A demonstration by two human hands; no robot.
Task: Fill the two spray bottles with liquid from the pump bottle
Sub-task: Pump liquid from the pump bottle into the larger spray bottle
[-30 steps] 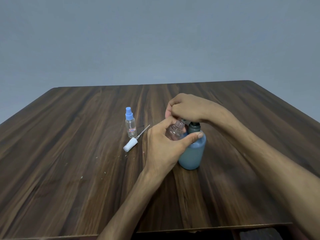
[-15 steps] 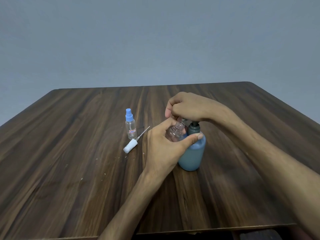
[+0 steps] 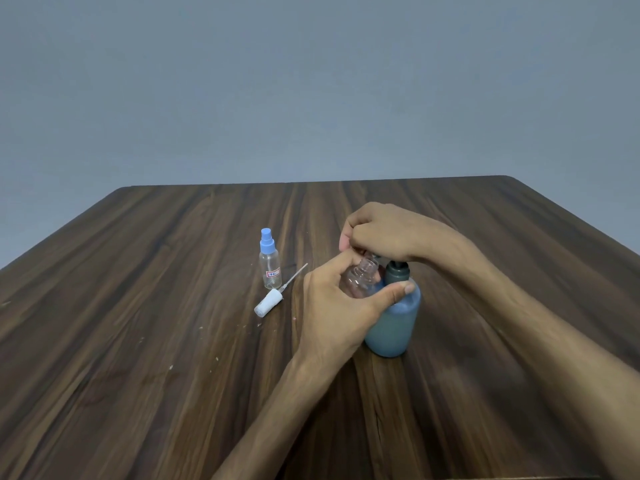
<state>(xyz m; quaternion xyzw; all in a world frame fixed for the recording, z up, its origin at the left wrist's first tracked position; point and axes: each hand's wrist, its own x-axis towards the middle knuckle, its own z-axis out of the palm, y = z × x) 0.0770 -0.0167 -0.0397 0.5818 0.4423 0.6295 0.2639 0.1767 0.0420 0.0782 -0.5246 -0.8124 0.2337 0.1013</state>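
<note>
A blue pump bottle with a dark collar stands on the wooden table. My left hand grips an uncapped clear spray bottle, tilted, with its open neck under the pump's spout. My right hand lies curled over the pump head, which it hides. A second clear spray bottle with a blue cap stands upright to the left. A white spray cap with its thin dip tube lies on the table next to it.
Small pale specks dot the table in front of the white cap. A plain grey wall stands behind the table's far edge.
My right hand has stayed on the pump head with a slight rise and fall. The left hand keeps the clear bottle under the spout. The camera view has shifted a little.
</note>
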